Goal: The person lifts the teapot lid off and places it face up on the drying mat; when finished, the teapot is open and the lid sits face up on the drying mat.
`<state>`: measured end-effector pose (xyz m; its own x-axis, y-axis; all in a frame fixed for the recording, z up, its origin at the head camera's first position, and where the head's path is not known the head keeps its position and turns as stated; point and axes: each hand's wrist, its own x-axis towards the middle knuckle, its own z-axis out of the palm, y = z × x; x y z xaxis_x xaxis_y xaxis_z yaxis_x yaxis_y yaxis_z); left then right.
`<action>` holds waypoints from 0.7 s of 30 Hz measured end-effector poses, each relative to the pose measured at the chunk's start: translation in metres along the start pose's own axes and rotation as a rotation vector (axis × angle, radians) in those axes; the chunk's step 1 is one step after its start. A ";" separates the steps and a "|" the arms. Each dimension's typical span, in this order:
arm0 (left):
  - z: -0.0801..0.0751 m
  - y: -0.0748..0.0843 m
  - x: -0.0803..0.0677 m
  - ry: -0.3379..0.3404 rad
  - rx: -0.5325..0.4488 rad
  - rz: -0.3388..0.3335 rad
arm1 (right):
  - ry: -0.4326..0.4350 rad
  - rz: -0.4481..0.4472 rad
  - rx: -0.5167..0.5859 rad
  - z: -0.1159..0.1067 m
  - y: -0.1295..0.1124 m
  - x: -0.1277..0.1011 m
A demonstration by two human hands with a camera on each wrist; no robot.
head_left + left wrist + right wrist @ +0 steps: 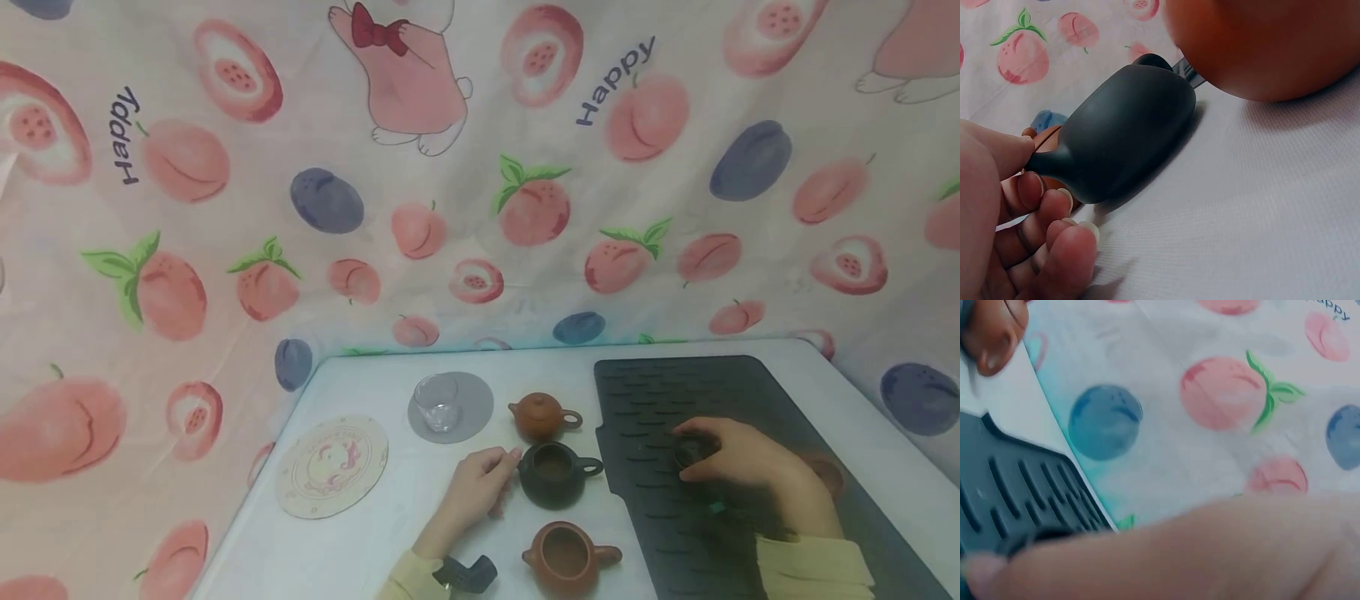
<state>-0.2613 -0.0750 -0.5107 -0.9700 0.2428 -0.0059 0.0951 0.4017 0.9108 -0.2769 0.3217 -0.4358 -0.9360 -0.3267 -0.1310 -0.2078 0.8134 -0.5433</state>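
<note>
— What's the left hand [476,492] doing?

— It rests on the white table [360,542] just left of the dark teapot [555,473], which sits with no lid on. The fingers are loosely curled and the thumb tip meets the pot's spout; from the left wrist view the thumb lies on the spout end while the fingernails [1066,199] hang just below it. I'd call it a touch more than a grasp: the fingers aren't wrapped round anything.

— And the right hand [738,467]?

— To the right of the dark teapot, out on the ribbed black mat [660,392]. Its fingers are curled down over a small dark round thing [692,451], likely a lid, pinching it against the mat. The right wrist view is mostly blurred finger, so I can't tell more than that.

— What else stands around that dark pot?

— A brown teapot with its lid on [543,415] just behind it, and an open brown teapot [567,556] just in front, nearer the person. Behind and to the left is a clear glass [437,404] on a grey round coaster [472,400]. Further left lies a pale round coaster with a pink drawing [332,467]. A fruit-print cloth [480,167] hangs behind the table.
</note>
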 end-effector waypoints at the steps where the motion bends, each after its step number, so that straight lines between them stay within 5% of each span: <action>1: 0.000 0.000 0.000 -0.002 0.002 0.001 | 0.004 0.016 -0.015 -0.001 0.003 -0.001; 13: 0.001 -0.003 0.001 0.004 -0.009 0.001 | 0.002 0.114 -0.097 -0.005 0.020 -0.007; 21: 0.000 -0.001 0.001 0.007 -0.025 -0.002 | 0.002 0.151 -0.028 -0.002 0.024 -0.005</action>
<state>-0.2618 -0.0750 -0.5115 -0.9719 0.2353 -0.0049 0.0873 0.3798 0.9209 -0.2778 0.3438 -0.4469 -0.9577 -0.1990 -0.2079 -0.0726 0.8661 -0.4945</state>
